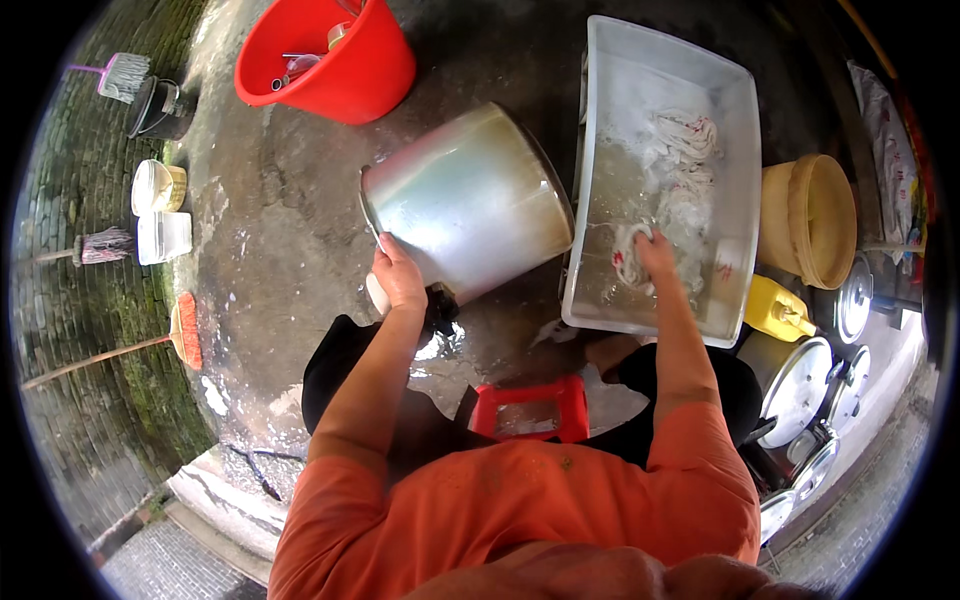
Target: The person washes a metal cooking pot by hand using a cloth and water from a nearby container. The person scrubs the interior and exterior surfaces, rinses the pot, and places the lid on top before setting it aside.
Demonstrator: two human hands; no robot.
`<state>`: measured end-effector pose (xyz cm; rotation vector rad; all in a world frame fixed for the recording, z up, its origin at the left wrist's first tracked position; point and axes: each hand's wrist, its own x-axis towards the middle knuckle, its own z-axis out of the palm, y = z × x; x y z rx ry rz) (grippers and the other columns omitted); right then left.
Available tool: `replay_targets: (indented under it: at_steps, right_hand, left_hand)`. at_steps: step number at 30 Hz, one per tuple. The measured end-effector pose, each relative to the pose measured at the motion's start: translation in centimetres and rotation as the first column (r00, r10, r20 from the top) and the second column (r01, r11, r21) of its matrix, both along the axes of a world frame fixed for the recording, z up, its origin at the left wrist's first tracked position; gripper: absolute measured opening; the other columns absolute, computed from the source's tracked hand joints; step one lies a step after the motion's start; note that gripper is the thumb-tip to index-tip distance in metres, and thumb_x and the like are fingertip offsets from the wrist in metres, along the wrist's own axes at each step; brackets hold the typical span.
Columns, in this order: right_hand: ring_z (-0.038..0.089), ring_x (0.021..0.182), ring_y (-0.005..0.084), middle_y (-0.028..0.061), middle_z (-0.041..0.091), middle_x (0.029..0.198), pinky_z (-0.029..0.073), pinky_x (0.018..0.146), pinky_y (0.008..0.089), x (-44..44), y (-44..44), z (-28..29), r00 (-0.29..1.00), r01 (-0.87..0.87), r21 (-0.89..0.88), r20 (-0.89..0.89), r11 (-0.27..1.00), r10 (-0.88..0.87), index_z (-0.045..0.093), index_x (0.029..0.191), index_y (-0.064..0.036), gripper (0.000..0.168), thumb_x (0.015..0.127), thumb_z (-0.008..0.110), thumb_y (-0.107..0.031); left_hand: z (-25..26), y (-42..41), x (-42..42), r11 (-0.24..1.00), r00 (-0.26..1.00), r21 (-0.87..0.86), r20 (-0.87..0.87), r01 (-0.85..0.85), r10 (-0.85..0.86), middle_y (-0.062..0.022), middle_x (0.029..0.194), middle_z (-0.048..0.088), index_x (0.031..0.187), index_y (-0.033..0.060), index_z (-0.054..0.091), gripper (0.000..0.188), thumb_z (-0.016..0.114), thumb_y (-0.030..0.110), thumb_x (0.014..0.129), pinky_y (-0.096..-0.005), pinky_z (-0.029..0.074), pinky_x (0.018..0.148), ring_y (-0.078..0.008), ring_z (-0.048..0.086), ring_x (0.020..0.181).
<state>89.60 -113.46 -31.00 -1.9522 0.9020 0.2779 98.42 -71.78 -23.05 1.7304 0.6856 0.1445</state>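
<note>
A large metal stockpot [465,202] lies on its side on the wet concrete floor before me. My left hand [399,276] grips its rim at the near left end. To the right, a translucent plastic tub [671,322] holds cloudy, sudsy water. My right hand [655,253] clutches a wet white cloth [631,255] with red marks, at the water near the tub's close end. More white cloth with red marks [682,142] lies bunched in the water farther back. The inside of the stockpot is hidden from me.
A red bucket [375,75] with small items stands at the far left. Right of the tub are a beige bucket [780,217], a yellow jug [776,307] and several lidded pots [799,390]. A red plastic stool [532,386] is beneath me. A broom [187,330] leans by the mossy brick wall [67,315].
</note>
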Motion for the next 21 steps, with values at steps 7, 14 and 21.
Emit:
replay_targets:
  at_steps: [7, 14, 21]
  right_hand:
    - [0.044, 0.120, 0.0394, 0.0205, 0.057, 0.120, 0.040, 0.097, 0.0512, -5.7, 3.9, -11.7, 0.922, -0.134, -0.543, -0.375, 0.829, -0.096, 0.048, 0.128, -0.007, 0.055, 0.082, 0.059, -0.034]
    - [0.061, 0.096, 0.0296, 0.0117, 0.063, 0.106, 0.050, 0.086, 0.0436, -1.7, 2.9, -5.6, 0.780, 0.179, 0.927, 0.071, 0.330, -0.621, 0.058, 0.114, -0.009, 0.041, 0.079, 0.060, -0.030]
    - [0.063, 0.093, 0.0268, 0.0086, 0.066, 0.102, 0.052, 0.081, 0.0412, 10.4, 12.4, 9.6, 0.802, -0.089, -0.005, 0.593, 0.996, 0.074, 0.062, 0.108, -0.008, 0.032, 0.079, 0.062, -0.023]
  left_hand:
    - [-0.4, -0.1, -0.1, 1.000, 0.999, 0.017, -0.028, -0.019, 0.020, -0.0004, 0.082, 0.054, 0.097, -0.0025, 0.058, 0.044, 0.043, 0.039, 0.099, -0.0264, 0.040, 0.070, -0.0103, 0.044, 0.076]
    - [-0.7, 0.1, -0.5, 0.990, 0.998, -0.144, 0.057, -0.004, 0.013, 0.0049, 0.071, 0.044, 0.088, 0.0027, 0.056, 0.033, 0.045, 0.032, 0.099, -0.0245, 0.035, 0.058, -0.0065, 0.038, 0.066]
    - [-1.4, 0.4, -0.3, 0.981, 0.990, -0.147, 0.066, 0.129, -0.120, 0.0061, 0.072, 0.044, 0.090, 0.0035, 0.055, 0.030, 0.044, 0.031, 0.098, -0.0235, 0.034, 0.055, -0.0057, 0.036, 0.063]
